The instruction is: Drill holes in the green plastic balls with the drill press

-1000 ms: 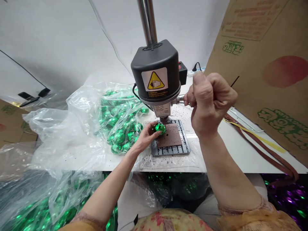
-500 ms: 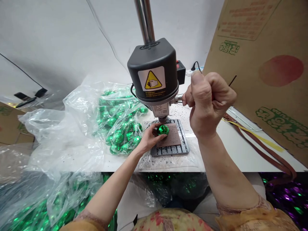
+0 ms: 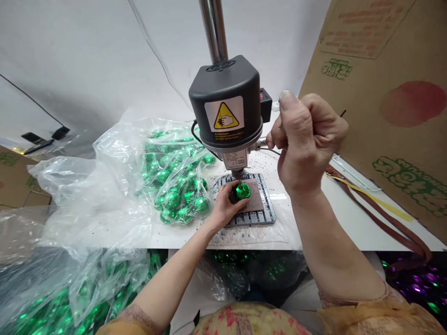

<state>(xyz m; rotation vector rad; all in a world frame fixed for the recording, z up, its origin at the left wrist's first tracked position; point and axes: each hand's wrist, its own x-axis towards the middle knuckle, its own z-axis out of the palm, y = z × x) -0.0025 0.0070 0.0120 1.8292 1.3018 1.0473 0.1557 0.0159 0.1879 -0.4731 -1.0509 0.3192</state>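
Observation:
Under a black bench drill press [image 3: 225,93] with a yellow hand-warning sticker, my left hand [image 3: 225,202] grips a shiny green faceted ball [image 3: 243,190] between thumb and fingers. The ball rests over a brown board [image 3: 256,197] on the slotted grey metal base [image 3: 268,214], right below the drill's chuck [image 3: 238,174]. My right hand [image 3: 303,139] is closed in a fist round the feed handle [image 3: 262,143] at the drill's right side; most of that handle is hidden by the fingers.
Clear plastic bags with several green balls [image 3: 174,186] lie left of the drill. More bagged green balls [image 3: 91,298] sit below the table edge. A big cardboard box [image 3: 377,107] stands on the right, beside brown straps [image 3: 377,209]. Dark shavings dot the white table [image 3: 174,235].
My left hand and the green ball have shifted a little to the right, and the ball's top now faces me more. The view has moved slightly; my right hand stays at the handle.

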